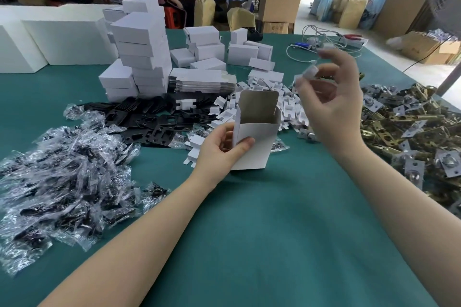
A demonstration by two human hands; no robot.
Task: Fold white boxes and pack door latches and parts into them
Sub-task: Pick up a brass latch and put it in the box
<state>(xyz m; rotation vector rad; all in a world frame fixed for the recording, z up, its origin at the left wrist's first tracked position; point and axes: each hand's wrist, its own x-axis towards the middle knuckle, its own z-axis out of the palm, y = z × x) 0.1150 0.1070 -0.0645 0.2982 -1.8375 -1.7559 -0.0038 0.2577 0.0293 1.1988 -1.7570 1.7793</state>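
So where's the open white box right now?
The open white box stands upright near the middle of the green table, gripped by the left hand, just in front of the white card inserts.

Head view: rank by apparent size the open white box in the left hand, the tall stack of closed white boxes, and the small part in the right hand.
1. Tall stack of closed white boxes, though farther away.
2. Open white box, held by the left hand.
3. Small part, pinched by the right hand; blurred.
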